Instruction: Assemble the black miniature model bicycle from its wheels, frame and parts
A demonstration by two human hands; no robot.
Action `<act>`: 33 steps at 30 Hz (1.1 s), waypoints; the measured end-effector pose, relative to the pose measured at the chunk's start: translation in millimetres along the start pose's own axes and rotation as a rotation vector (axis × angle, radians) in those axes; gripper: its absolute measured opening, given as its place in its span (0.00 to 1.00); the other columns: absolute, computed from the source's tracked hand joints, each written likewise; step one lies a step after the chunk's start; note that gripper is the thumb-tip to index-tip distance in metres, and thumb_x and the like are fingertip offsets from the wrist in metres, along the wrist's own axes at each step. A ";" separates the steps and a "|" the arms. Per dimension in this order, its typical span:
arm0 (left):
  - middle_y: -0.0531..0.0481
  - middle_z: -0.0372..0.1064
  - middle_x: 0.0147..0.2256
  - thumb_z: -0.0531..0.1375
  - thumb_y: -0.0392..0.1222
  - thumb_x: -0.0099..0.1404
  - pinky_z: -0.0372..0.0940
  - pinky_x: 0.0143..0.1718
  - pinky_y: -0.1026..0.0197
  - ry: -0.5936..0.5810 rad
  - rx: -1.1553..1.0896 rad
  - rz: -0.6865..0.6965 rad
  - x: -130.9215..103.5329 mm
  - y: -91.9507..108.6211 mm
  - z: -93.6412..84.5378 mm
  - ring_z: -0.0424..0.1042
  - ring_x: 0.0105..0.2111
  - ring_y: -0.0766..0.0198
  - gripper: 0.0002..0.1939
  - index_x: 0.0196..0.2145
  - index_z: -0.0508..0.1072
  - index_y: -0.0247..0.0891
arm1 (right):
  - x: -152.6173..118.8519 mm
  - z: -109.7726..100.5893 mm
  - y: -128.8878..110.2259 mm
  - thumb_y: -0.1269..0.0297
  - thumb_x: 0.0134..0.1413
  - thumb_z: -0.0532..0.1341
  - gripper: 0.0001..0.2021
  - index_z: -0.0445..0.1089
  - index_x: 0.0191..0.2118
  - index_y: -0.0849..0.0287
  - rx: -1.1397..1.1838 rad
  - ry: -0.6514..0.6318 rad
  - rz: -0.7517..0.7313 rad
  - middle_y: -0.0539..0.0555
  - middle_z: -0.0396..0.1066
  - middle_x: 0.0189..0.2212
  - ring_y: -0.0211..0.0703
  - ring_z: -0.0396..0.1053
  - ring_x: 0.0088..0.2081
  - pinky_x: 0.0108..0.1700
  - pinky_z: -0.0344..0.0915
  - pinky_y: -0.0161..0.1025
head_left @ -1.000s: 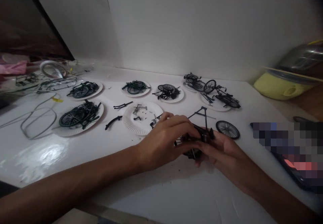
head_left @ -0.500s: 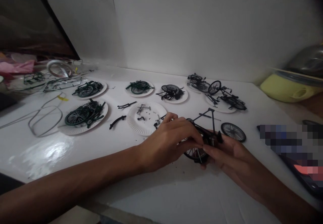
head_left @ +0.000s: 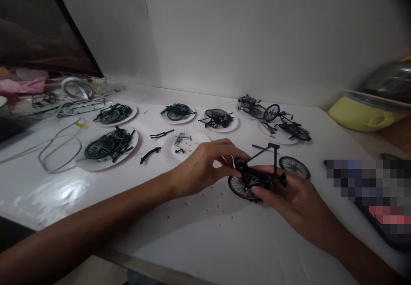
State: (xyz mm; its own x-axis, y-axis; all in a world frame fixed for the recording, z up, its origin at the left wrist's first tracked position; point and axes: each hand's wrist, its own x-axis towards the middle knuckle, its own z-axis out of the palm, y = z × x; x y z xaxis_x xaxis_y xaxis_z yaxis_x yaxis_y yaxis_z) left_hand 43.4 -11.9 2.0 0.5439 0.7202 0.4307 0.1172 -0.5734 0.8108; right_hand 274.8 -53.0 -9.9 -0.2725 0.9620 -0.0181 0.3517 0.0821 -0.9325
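Observation:
A black model bicycle with one spoked wheel is held tilted above the white table. My right hand grips it from the right, thumb by the wheel's centre and the other fingers behind the frame. From the left, my left hand closes its thumb and fingertips around the end of the frame near the top of the wheel. A loose spoked wheel lies just beyond my right hand. Partly covered by my left hand, a white paper plate carries small metal parts.
Several paper plates hold dark model bicycle parts, such as the near-left plate. A curved black part lies by the middle plate. Tiny bits are scattered near the front. A phone is at right, a yellow pot behind it, and a cable at left.
My fingers have drawn apart from a close pinch over the wheel. My left hand has shifted slightly left, and more of the bicycle's frame and wheel shows.

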 end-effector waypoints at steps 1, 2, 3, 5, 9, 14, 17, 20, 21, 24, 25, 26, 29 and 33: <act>0.46 0.71 0.41 0.64 0.34 0.64 0.72 0.40 0.61 -0.013 -0.017 -0.020 0.2 0.2 -0.8 0.73 0.37 0.65 0.13 0.47 0.75 0.36 | 0.0 -0.5 -0.6 0.56 0.55 0.66 0.17 0.71 0.51 0.45 0.000 -0.020 0.007 0.53 0.75 0.44 0.51 0.73 0.42 0.39 0.75 0.47; 0.46 0.72 0.40 0.64 0.34 0.64 0.72 0.41 0.61 -0.023 -0.043 -0.044 0.5 0.2 -1.8 0.74 0.38 0.65 0.12 0.46 0.75 0.36 | 0.1 -1.3 -1.4 0.56 0.55 0.66 0.16 0.71 0.50 0.44 -0.005 -0.036 0.013 0.52 0.75 0.43 0.50 0.73 0.41 0.38 0.75 0.46; 0.46 0.72 0.40 0.64 0.34 0.64 0.73 0.42 0.60 -0.030 -0.074 -0.069 0.7 -0.1 -2.8 0.74 0.38 0.64 0.11 0.46 0.76 0.36 | 0.3 -2.1 -2.2 0.56 0.55 0.66 0.15 0.72 0.49 0.44 -0.017 -0.047 0.015 0.52 0.76 0.43 0.49 0.73 0.40 0.37 0.75 0.45; 0.46 0.73 0.39 0.63 0.33 0.65 0.73 0.42 0.60 -0.038 -0.128 -0.099 1.0 -0.7 -4.8 0.74 0.39 0.63 0.09 0.44 0.76 0.35 | 0.6 -3.5 -4.0 0.56 0.55 0.66 0.15 0.72 0.49 0.42 -0.046 -0.050 0.007 0.51 0.76 0.42 0.48 0.73 0.39 0.37 0.74 0.45; 0.45 0.73 0.38 0.62 0.32 0.66 0.73 0.38 0.62 -0.058 -0.124 -0.114 0.5 0.5 -8.9 0.75 0.37 0.64 0.11 0.45 0.77 0.35 | 0.3 -5.7 -7.4 0.56 0.53 0.67 0.16 0.74 0.49 0.42 -0.068 -0.024 -0.004 0.53 0.76 0.45 0.49 0.74 0.39 0.36 0.73 0.45; 0.45 0.75 0.39 0.61 0.33 0.67 0.70 0.33 0.64 -0.102 -0.093 -0.123 0.5 4.3 -13.5 0.74 0.36 0.64 0.12 0.47 0.78 0.38 | -0.4 -8.6 -8.7 0.56 0.54 0.66 0.18 0.73 0.52 0.45 -0.087 -0.050 -0.021 0.55 0.76 0.48 0.52 0.74 0.45 0.43 0.74 0.47; 0.45 0.75 0.39 0.62 0.34 0.66 0.69 0.34 0.66 -0.088 -0.081 -0.115 1.6 4.8 -14.4 0.74 0.37 0.65 0.08 0.42 0.79 0.35 | 0.0 -8.4 -9.8 0.55 0.55 0.65 0.20 0.72 0.53 0.51 -0.104 -0.095 0.000 0.57 0.75 0.49 0.51 0.74 0.46 0.42 0.75 0.45; 0.47 0.76 0.38 0.62 0.34 0.66 0.68 0.33 0.67 -0.093 -0.003 -0.106 2.8 5.0 -15.9 0.74 0.36 0.67 0.06 0.39 0.79 0.34 | 0.2 -7.8 -11.5 0.55 0.56 0.64 0.20 0.71 0.54 0.52 -0.146 -0.126 -0.013 0.57 0.76 0.47 0.49 0.75 0.44 0.42 0.76 0.43; 0.47 0.76 0.38 0.62 0.35 0.66 0.67 0.32 0.68 -0.107 0.025 -0.098 3.1 5.2 -16.6 0.74 0.35 0.67 0.06 0.39 0.79 0.34 | 0.0 -7.9 -12.1 0.55 0.56 0.64 0.20 0.71 0.54 0.53 -0.159 -0.136 -0.021 0.57 0.76 0.47 0.49 0.75 0.44 0.43 0.76 0.43; 0.47 0.75 0.37 0.63 0.35 0.65 0.67 0.30 0.70 -0.167 0.022 -0.097 3.1 5.2 -18.5 0.74 0.34 0.68 0.06 0.40 0.79 0.35 | -1.0 -9.6 -13.8 0.56 0.56 0.64 0.20 0.71 0.54 0.52 -0.188 -0.162 -0.034 0.58 0.75 0.49 0.51 0.74 0.48 0.46 0.75 0.44; 0.47 0.75 0.37 0.63 0.36 0.65 0.69 0.30 0.70 -0.188 -0.021 -0.118 3.0 4.7 -18.6 0.74 0.34 0.68 0.06 0.40 0.78 0.34 | -1.5 -10.3 -14.3 0.56 0.57 0.63 0.20 0.71 0.54 0.52 -0.199 -0.171 -0.041 0.58 0.75 0.49 0.51 0.74 0.49 0.47 0.75 0.45; 0.47 0.74 0.37 0.63 0.36 0.65 0.70 0.30 0.69 -0.204 -0.082 -0.149 2.8 3.8 -18.3 0.73 0.33 0.69 0.06 0.40 0.78 0.33 | -2.0 -10.8 -14.8 0.56 0.57 0.63 0.20 0.71 0.54 0.52 -0.212 -0.182 -0.048 0.58 0.75 0.50 0.51 0.74 0.49 0.48 0.74 0.45; 0.47 0.71 0.35 0.61 0.37 0.66 0.73 0.30 0.68 -0.261 -0.289 -0.265 2.1 -0.5 -15.3 0.72 0.31 0.69 0.06 0.38 0.76 0.31 | -3.8 -11.5 -15.7 0.55 0.57 0.64 0.20 0.71 0.55 0.52 -0.265 -0.206 -0.061 0.58 0.75 0.50 0.51 0.74 0.49 0.48 0.74 0.44; 0.50 0.69 0.32 0.59 0.38 0.67 0.74 0.29 0.68 -0.349 -0.448 -0.360 1.5 -5.7 -10.4 0.72 0.29 0.70 0.06 0.37 0.73 0.32 | -5.4 -11.3 -14.9 0.55 0.57 0.63 0.20 0.70 0.55 0.50 -0.310 -0.215 -0.053 0.55 0.73 0.51 0.49 0.72 0.51 0.48 0.74 0.41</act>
State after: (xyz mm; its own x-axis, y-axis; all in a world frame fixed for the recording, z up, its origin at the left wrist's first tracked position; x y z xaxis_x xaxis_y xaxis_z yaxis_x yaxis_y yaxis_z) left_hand 34.9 -3.5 2.2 0.7810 0.6245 0.0099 0.0265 -0.0489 0.9985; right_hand 281.2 -56.4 8.1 -0.4674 0.8805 -0.0787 0.5777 0.2369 -0.7811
